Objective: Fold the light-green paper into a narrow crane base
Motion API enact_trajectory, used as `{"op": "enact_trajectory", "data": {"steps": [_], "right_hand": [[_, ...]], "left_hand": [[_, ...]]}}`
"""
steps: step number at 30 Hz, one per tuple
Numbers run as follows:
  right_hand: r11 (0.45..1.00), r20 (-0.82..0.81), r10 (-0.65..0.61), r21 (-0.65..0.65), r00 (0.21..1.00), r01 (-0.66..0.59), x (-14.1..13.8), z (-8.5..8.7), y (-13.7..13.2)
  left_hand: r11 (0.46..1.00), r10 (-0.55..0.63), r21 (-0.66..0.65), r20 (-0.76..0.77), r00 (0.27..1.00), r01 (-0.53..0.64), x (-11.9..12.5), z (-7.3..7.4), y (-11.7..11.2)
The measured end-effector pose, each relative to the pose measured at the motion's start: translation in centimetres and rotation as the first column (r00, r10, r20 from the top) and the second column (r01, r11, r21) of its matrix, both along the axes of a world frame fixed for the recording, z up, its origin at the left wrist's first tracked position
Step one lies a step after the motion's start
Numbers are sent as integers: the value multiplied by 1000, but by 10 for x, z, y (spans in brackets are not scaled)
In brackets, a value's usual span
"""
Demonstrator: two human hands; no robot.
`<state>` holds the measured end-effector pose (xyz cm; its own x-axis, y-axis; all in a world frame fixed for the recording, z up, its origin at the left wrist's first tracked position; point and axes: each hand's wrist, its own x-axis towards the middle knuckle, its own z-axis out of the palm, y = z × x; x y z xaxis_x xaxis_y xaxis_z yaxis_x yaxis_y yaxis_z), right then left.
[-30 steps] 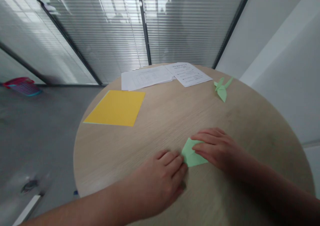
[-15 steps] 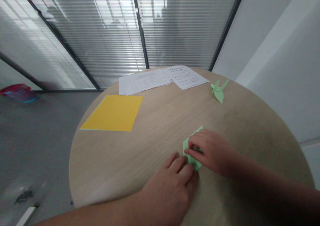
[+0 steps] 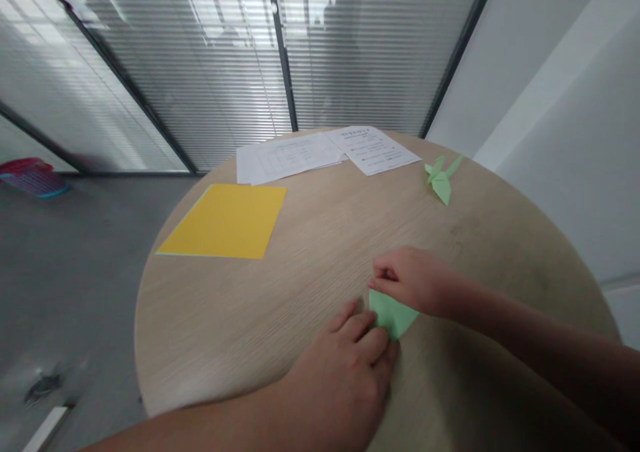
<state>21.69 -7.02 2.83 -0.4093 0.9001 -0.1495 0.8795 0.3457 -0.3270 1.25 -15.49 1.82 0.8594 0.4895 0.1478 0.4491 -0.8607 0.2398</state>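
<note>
A folded piece of green paper (image 3: 395,315) lies on the table between my hands, its near end coming to a point. My left hand (image 3: 350,365) rests at its lower left, with bent fingertips pressing the paper against the table; its thumb is hidden. At the far edge of the paper, my right hand (image 3: 413,280) is closed, fingers curled and thumb along the edge, covering that side. A finished green origami crane (image 3: 441,182) sits apart from both hands at the back right.
Yellow paper sheets (image 3: 225,222), with a thin green edge showing, lie at the left of the round wooden table (image 3: 200,332). White printed sheets (image 3: 290,159) lie along the back. A red and blue basket (image 3: 34,177) is on the floor at far left.
My right hand has shifted slightly up along the paper. The paper now looks like a smooth triangle, where before its far corner stuck out past my fingers. My left hand has stayed in place.
</note>
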Motion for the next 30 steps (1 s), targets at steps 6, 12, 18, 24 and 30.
{"op": "enact_trajectory", "data": {"steps": [6,12,18,24,30], "right_hand": [[996,-68,-12,83,998,18,7,-1,8],[890,-162,321,388,933,-239,27,-16,-17],[853,-117,333,461,936,-245,29,-35,-33],[852,-129,303,481,944,-207,31,-34,-35],[870,-121,312,436,942,-232,37,-37,-34]], "left_hand": [[998,7,-58,-17,1000,-8,-2,4,-1],[1000,21,-21,-11,1000,-22,-2,5,-7],[996,82,-42,26,996,-81,0,0,2],[966,241,-107,29,970,-237,-1,2,30],[956,252,-179,95,963,-232,-1,4,37]]}}
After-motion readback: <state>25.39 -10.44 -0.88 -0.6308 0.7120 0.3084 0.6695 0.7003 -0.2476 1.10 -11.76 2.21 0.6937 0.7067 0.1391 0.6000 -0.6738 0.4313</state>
